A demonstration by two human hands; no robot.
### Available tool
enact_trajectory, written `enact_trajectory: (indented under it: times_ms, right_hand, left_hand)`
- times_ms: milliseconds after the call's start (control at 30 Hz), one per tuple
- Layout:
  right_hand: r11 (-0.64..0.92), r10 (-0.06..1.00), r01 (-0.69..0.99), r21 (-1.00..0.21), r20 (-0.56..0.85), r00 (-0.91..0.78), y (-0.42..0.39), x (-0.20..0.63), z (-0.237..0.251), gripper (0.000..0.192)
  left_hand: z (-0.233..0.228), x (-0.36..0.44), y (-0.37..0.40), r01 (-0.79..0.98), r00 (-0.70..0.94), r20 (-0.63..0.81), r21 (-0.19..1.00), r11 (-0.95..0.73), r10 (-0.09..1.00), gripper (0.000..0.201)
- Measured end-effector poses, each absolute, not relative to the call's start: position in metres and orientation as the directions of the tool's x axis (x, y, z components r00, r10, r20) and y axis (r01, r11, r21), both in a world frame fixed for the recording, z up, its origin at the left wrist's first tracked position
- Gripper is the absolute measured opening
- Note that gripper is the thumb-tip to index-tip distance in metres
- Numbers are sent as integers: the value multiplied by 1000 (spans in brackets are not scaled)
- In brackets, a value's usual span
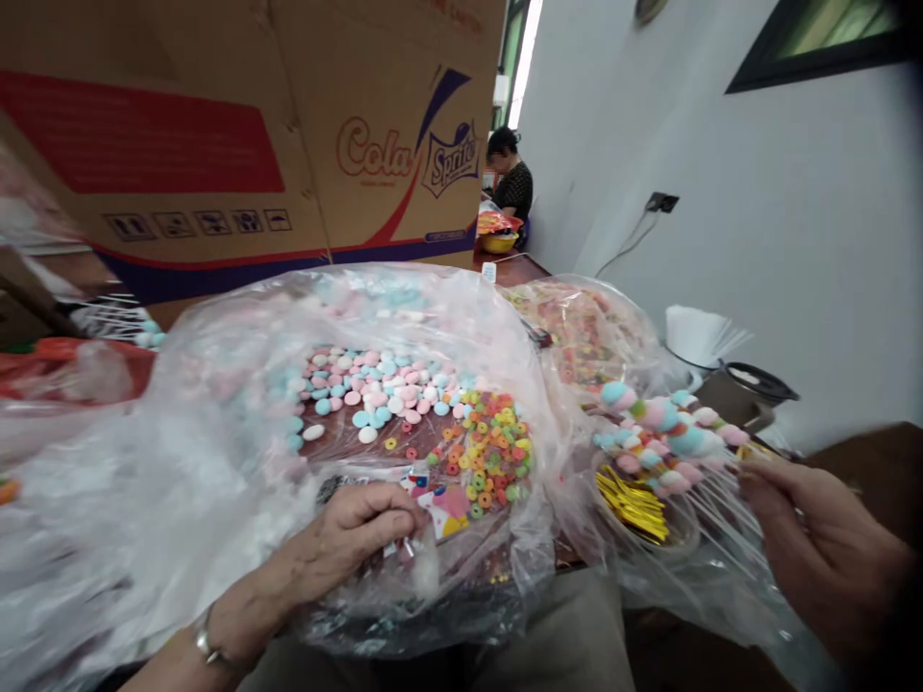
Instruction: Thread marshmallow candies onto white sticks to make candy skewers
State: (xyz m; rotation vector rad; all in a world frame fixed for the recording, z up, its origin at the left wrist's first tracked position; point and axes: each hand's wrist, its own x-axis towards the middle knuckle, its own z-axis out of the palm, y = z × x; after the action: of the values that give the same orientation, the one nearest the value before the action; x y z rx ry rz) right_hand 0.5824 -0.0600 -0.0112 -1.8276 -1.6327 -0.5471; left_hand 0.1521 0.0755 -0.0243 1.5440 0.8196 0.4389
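My left hand (361, 533) rests on a large clear plastic bag (216, 423) on my lap, its fingers pinched on a small printed packet (439, 505). Inside the bag lie pastel marshmallow pieces (375, 389) and small coloured ring candies (490, 452). My right hand (822, 548) is at the lower right, fingers closed around the thin stick ends of a bunch of marshmallow skewers (663, 428). The skewers point left over a bowl of gold twist ties (635, 505).
A big cardboard box (237, 125) printed with Cola and Sprite stands behind the bag. Another bag of colourful candy (584, 327) sits at right, with white sticks in a container (699, 336). A person (509, 183) works at a far table by the white wall.
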Motion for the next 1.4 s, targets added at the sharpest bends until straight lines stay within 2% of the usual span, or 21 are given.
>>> enact_trajectory:
  times_ms: [67, 133, 233, 400, 567, 700, 800, 933, 1067, 1200, 1300, 1400]
  right_hand:
    - [177, 729, 957, -228, 684, 28, -59, 554, -7, 13]
    - [295, 760, 930, -219, 643, -90, -54, 524, 0, 15]
    - [399, 741, 895, -200, 645, -186, -43, 490, 12, 14]
    - [486, 693, 869, -96, 648, -316, -28, 473, 19, 16]
    - [532, 641, 846, -17, 661, -390, -23, 474, 18, 18]
    - [562, 603, 826, 48, 659, -449, -22, 479, 20, 18]
    - [577, 613, 814, 62, 626, -482, -20, 484, 22, 18]
    - [624, 629, 780, 48, 560, -538, -16, 487, 23, 18]
    - [603, 653, 798, 3, 573, -496, -14, 482, 20, 19]
    - [605, 677, 796, -22, 539, -500, -15, 475, 17, 18]
    - [592, 683, 804, -58, 565, -463, -16, 470, 15, 18]
    - [580, 695, 808, -102, 579, -426, -14, 464, 12, 18]
  left_hand:
    - [-26, 151, 75, 191, 676, -197, 978, 90, 710, 34]
    - [-26, 149, 74, 159, 682, -200, 979, 124, 703, 36]
    - [-24, 147, 73, 126, 696, -196, 981, 151, 691, 39]
    - [-23, 144, 72, 94, 723, -193, 979, 182, 663, 39]
    - [-32, 141, 73, 24, 730, -187, 968, 249, 658, 43]
    - [-33, 138, 77, 127, 749, -233, 969, 211, 620, 42]
    - [-27, 135, 81, 222, 778, -264, 964, 144, 569, 38]
    - [-19, 134, 85, 280, 811, -307, 951, 130, 499, 33]
    - [-16, 134, 85, 314, 823, -348, 937, 150, 449, 29]
    - [-12, 137, 84, 330, 799, -357, 933, 144, 483, 27]
    - [-2, 141, 82, 351, 782, -343, 932, 87, 520, 19]
    - [9, 148, 78, 367, 797, -324, 930, 16, 510, 16]
